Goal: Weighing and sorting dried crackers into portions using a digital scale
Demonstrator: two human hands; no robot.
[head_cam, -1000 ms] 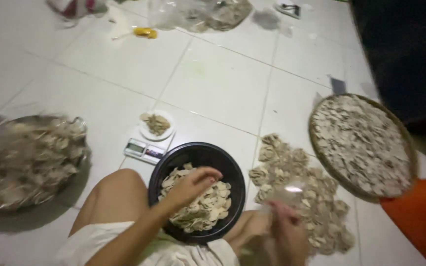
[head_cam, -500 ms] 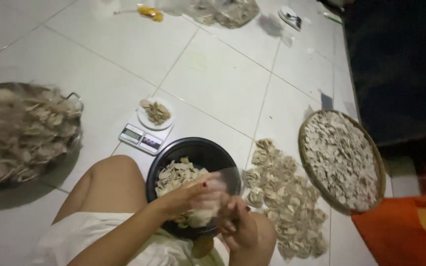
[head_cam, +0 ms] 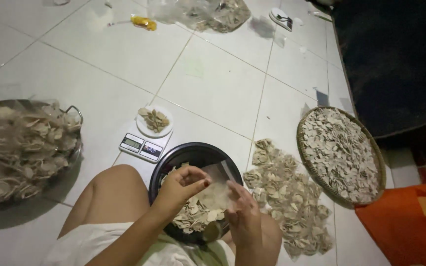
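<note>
Two hands hold one thin clear plastic bag (head_cam: 218,189) above the black bowl (head_cam: 173,160) of pale chips (head_cam: 198,216). It looks light, floppy and slippery, so pinch it at the top edge. Your left hand (head_cam: 181,189) pinches that edge with bent fingers. Your right hand (head_cam: 242,216) pinches its side, fingers up. A small scale (head_cam: 141,146) sits near on the floor (head_cam: 218,83).

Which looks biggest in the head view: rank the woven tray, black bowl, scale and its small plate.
1. Woven tray
2. Black bowl, though it sits nearer the camera, so this is unsure
3. Scale
4. Small plate, close to the scale
</note>
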